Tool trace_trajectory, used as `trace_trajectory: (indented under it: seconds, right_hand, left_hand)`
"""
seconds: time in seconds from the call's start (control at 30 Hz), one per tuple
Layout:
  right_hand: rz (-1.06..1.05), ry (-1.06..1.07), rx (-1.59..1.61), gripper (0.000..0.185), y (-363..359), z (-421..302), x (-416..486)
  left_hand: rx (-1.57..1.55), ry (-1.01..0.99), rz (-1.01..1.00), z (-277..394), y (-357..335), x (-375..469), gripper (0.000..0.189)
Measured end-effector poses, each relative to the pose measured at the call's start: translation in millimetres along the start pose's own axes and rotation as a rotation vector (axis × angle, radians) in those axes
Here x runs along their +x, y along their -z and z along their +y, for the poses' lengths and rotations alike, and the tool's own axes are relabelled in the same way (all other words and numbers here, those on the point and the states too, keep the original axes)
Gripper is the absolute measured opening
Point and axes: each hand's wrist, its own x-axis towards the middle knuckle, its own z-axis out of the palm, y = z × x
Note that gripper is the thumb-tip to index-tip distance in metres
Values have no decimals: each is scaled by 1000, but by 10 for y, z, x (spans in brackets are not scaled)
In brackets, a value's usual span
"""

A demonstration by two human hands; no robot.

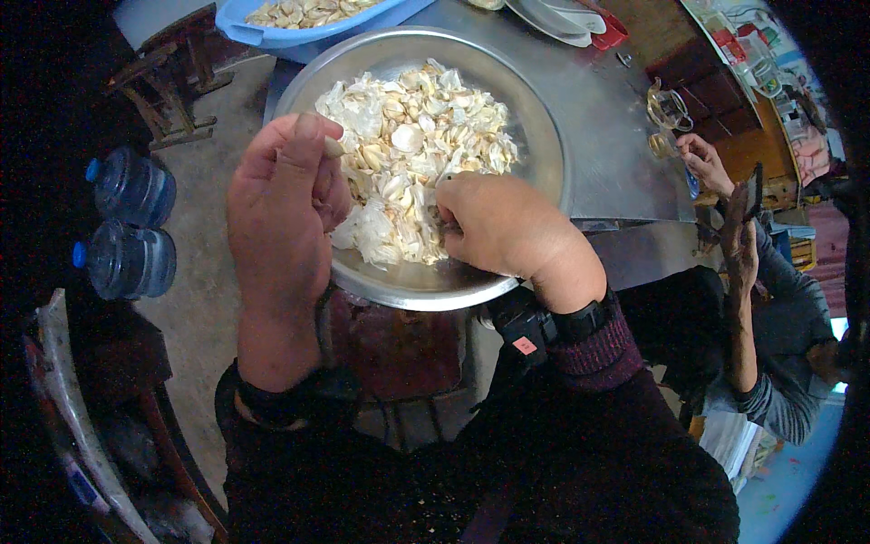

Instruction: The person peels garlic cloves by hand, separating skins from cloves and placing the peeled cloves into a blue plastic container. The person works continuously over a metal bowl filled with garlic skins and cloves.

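Note:
A wide stainless steel basin (544,136) holds a heap of garlic cloves and papery skins (408,139). Over its left rim, my left hand (289,177) pinches a garlic clove (333,147) between thumb and fingers. My right hand (506,217) reaches into the basin at the lower right of the heap, knuckles up. Its fingertips are partly hidden against the skins, so whether they grip anything does not show. A black strap with a small device (527,326) sits at the right wrist.
Behind the basin, a blue plastic tub (238,30) of garlic cloves stands on the metal table (612,156). Spoons (578,20) and a glass teapot (669,109) are farther right. Another person's hand (707,163) is near the teapot. Large water bottles (132,258) stand left on the floor.

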Motion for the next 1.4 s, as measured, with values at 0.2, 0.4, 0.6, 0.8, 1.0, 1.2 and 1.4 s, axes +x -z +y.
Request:
trace_trajectory:
  seconds: [0.2,0.4,0.6,0.8,1.0,1.2,1.4]
  right_hand:
    - [-1,47,75,19,-1,49,6]
    - [296,55,398,19,-34,164,22]
    - [580,7,-125,24,-87,316,108]
    - [312,152,242,19,-114,328,61]
    - [604,91,318,15,-59,420,76]
    - [556,-65,414,21,-52,413,48]
    - [682,-84,251,23,35,460,-42]
  left_hand:
    - [-117,-18,-12,-35,-2,4,18]
    - [13,-77,60,-33,-40,8,19]
    - [-101,-50,-34,-83,47,65,21]
    - [-76,-76,37,-76,35,114,21]
    - [-23,-133,25,-55,-4,45,23]
    - [-69,-13,-10,-25,-23,-59,22]
    - [53,-48,27,-63,-6,-65,23]
